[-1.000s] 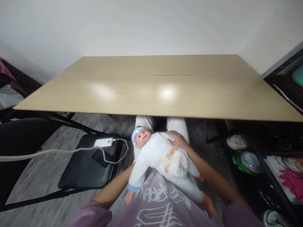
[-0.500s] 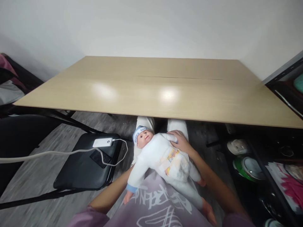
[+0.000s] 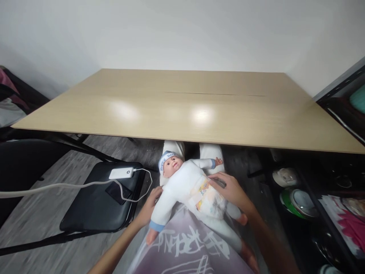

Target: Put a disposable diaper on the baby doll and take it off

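Note:
A baby doll [image 3: 188, 186] in a white suit, a blue-and-white cap and a printed diaper lies on its back across my lap, head toward the table. My left hand [image 3: 151, 203] cups the doll's side by its near arm, fingers curled against the white sleeve. My right hand [image 3: 230, 188] rests on the doll's waist at the diaper's edge, fingers bent and partly spread over it. The doll's far arm sticks out free by my knee.
A long light-wood table [image 3: 199, 110] stands just ahead of my knees. A black folding chair [image 3: 99, 205] on my left carries a white power bank [image 3: 121, 173], its cable and a dark phone [image 3: 114, 191]. Dark shelves [image 3: 319, 198] with bowls and clutter line the right.
My left hand came out from under the doll to its side. My right hand slid from the doll's far arm down to the diaper, leaving that arm uncovered.

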Demonstrator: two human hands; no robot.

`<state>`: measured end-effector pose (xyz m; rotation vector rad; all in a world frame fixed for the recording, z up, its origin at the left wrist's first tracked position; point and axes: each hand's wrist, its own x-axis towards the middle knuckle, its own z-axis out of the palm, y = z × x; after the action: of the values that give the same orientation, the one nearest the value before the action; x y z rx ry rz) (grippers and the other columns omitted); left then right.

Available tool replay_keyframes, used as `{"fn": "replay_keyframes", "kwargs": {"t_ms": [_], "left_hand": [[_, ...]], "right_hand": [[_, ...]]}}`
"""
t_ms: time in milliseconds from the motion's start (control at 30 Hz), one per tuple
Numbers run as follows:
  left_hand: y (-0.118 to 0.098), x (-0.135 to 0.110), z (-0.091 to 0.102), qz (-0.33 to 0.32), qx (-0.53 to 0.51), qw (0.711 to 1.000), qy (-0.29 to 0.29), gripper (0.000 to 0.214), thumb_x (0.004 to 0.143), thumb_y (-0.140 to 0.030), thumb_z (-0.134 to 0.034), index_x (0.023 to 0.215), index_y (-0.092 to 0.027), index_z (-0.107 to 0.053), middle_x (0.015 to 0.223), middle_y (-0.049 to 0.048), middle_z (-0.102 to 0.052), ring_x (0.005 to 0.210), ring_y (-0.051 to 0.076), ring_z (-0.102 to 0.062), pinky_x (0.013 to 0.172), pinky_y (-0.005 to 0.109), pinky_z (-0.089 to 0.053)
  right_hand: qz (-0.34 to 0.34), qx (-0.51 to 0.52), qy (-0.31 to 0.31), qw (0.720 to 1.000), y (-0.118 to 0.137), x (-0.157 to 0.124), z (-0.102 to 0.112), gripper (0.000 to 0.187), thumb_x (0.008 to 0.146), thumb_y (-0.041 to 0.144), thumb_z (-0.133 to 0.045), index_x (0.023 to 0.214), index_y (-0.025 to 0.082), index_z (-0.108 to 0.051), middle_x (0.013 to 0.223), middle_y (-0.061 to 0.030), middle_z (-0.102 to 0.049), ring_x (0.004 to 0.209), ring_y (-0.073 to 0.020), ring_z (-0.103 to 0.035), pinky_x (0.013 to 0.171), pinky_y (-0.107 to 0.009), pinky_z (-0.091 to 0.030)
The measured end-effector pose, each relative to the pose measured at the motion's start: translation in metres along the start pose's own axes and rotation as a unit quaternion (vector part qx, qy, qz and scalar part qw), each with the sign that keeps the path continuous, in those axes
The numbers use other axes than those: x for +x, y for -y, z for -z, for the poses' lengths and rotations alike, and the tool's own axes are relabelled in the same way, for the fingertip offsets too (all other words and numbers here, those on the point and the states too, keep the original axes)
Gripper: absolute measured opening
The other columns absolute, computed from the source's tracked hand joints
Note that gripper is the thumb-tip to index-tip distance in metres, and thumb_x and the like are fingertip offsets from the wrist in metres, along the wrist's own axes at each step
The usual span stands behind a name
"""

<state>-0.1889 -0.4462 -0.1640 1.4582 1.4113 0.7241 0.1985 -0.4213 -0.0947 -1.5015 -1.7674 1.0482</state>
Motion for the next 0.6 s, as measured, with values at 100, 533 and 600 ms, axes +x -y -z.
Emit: {"fn": "replay_keyframes", "kwargs": {"t_ms": [100, 533, 600], "left_hand": [[0.005, -0.004, 0.005, 0.045, -0.028, 0.994, -0.097, 0.066, 0.100, -0.084, -0.059, 0.098, -0.020, -0.071, 0.089, 0.0056, -0.070, 0.085, 0.024, -0.066, 0.080, 0.037, -0.056], [-0.133, 0.035, -0.048, -0.289, 0.176, 0.929, 0.150, 0.032, 0.116, -0.044, -0.061, 0.141, -0.029, -0.071, 0.143, 0.0079, -0.073, 0.132, 0.028, -0.062, 0.119, 0.046, -0.043], [-0.130, 0.039, -0.054, -0.297, 0.186, 0.925, 0.146, 0.032, 0.115, -0.044, -0.062, 0.141, -0.030, -0.073, 0.141, 0.0073, -0.074, 0.130, 0.028, -0.061, 0.117, 0.046, -0.042]], "right_hand": [[0.022, 0.000, -0.001, 1.000, 0.002, 0.009, 0.001, 0.030, 0.104, 0.050, -0.071, 0.109, 0.026, -0.088, 0.114, -0.0111, -0.086, 0.110, -0.0340, -0.080, 0.101, -0.046, -0.062], [0.072, 0.005, 0.011, 0.997, -0.005, 0.027, 0.003, 0.024, 0.106, 0.044, -0.071, 0.100, 0.026, -0.085, 0.103, -0.0043, -0.085, 0.099, -0.0262, -0.080, 0.097, -0.040, -0.061], [0.064, -0.001, 0.018, 0.998, -0.001, 0.023, 0.005, 0.022, 0.105, 0.045, -0.073, 0.104, 0.026, -0.085, 0.107, -0.0045, -0.085, 0.103, -0.0266, -0.080, 0.098, -0.039, -0.061]]}}
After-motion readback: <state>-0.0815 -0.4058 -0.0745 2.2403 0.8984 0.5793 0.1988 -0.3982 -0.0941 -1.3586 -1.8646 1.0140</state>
